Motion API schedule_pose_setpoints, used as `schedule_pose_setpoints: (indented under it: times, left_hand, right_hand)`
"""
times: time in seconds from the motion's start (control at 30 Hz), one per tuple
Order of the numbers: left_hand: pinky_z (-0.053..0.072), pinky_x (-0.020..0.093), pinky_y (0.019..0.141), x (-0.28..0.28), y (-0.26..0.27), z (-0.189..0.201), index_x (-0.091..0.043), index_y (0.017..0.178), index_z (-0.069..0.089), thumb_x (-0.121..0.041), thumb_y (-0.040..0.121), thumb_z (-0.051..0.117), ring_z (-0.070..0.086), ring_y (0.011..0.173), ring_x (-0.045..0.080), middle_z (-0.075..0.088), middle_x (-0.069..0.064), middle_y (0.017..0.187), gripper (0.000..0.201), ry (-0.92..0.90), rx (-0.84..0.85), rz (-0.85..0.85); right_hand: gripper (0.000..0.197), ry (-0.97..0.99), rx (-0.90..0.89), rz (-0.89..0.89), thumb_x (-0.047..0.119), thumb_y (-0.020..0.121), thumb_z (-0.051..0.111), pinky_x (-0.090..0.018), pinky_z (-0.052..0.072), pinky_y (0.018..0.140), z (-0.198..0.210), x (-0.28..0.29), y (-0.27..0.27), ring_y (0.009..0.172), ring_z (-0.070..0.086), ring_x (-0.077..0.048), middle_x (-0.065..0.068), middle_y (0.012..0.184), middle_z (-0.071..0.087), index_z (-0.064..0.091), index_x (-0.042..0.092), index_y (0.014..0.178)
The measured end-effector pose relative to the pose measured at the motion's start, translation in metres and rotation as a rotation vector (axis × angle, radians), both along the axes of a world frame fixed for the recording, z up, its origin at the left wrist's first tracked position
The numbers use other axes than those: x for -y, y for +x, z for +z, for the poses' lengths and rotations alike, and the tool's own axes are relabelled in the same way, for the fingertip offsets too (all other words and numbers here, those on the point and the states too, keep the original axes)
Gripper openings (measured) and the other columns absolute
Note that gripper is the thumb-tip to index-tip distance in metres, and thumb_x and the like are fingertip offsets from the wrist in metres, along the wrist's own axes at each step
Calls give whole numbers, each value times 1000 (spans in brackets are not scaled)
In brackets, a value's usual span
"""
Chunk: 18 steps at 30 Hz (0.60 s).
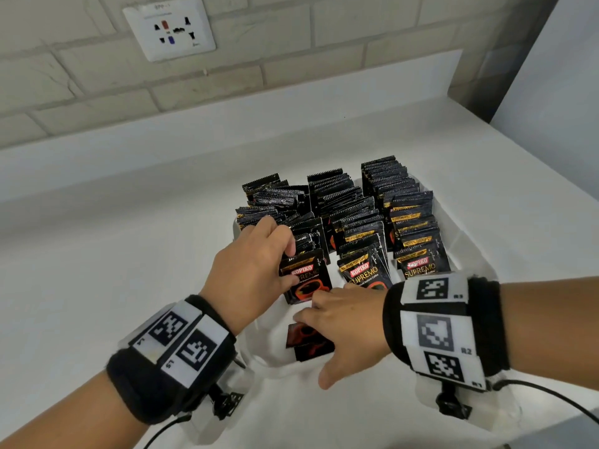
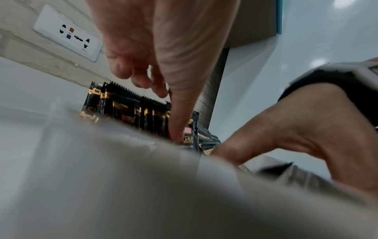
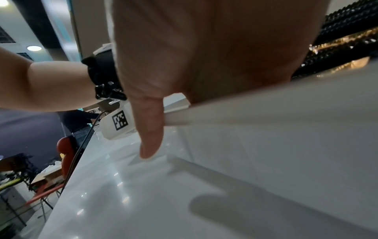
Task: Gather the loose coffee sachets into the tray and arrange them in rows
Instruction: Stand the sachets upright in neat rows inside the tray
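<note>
A white tray (image 1: 466, 244) on the counter holds three rows of upright black Kopiko sachets (image 1: 363, 241). My left hand (image 1: 288, 265) is at the near end of the left row. Its fingers curl over the sachet tops and its thumb (image 2: 178, 113) presses the face of the front sachet (image 1: 308, 283). My right hand (image 1: 343, 332) lies palm down over a few loose sachets (image 1: 304, 340) that lie flat in the tray's near end. Its thumb (image 3: 151, 129) sticks out beyond the tray wall (image 3: 266, 113), and its fingertips are hidden.
The tray sits on a white counter (image 1: 129, 254) against a tiled wall with a socket plate (image 1: 168, 27). A white panel (image 1: 557, 92) rises at the right. Both wrists wear black bands with marker tags and trailing cables.
</note>
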<state>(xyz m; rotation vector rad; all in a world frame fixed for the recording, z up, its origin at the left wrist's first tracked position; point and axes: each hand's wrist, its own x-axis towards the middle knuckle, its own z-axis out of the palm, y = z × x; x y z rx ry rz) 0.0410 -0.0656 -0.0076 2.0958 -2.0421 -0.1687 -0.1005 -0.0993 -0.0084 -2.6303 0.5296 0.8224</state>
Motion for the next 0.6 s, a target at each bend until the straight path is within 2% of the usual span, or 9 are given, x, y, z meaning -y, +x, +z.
schedule_pose_setpoints:
  times: [0.13,0.2,0.23,0.33,0.47,0.53,0.6]
  left_hand:
    - [20,13,51,1,0,1,-23,100,46,-34,78,70,33,84,7,31,-14,96,35,39,24,17]
    - [20,13,51,0,-1,1,-22,100,47,-34,78,70,33,85,7,31,-13,96,35,32,24,16]
    - [20,13,51,0,-1,1,-22,100,47,-34,78,71,33,85,7,32,-13,96,35,30,22,17]
    - [19,14,51,-2,-1,1,-21,99,48,-32,76,72,34,84,8,33,-13,96,35,13,19,21]
    - [18,14,51,-3,-1,-1,-17,94,53,-27,69,79,37,80,11,37,-10,93,38,-25,-10,4]
    - [18,14,51,-3,0,-2,-16,94,53,-27,68,80,38,80,12,37,-10,93,39,-38,-14,-2]
    - [20,14,52,-2,1,-1,-16,95,53,-27,67,80,39,81,12,37,-10,94,40,-51,-29,0]
  right_hand:
    - [77,79,-45,-57,51,83,58,-37,24,104,-1,0,1,122,42,-24,-1,134,46,20,23,144]
    - [72,96,-33,-45,50,83,59,-37,26,103,-1,0,3,118,45,-23,0,131,50,27,22,141]
    - [67,113,-23,-36,48,83,59,-36,31,102,0,0,3,114,48,-21,0,127,52,33,21,138]
    - [57,197,-9,-52,43,83,62,-28,43,84,5,4,5,95,50,-16,1,112,55,44,17,130]
    - [41,314,56,-60,31,87,61,-18,40,63,10,11,5,78,51,-12,-1,98,55,51,12,122]
    - [33,323,92,-46,25,91,55,-15,36,59,12,13,3,77,51,-14,-5,99,57,53,9,120]
    - [29,333,129,-66,22,93,52,-15,36,62,16,16,-1,85,53,-17,-6,105,59,54,9,119]
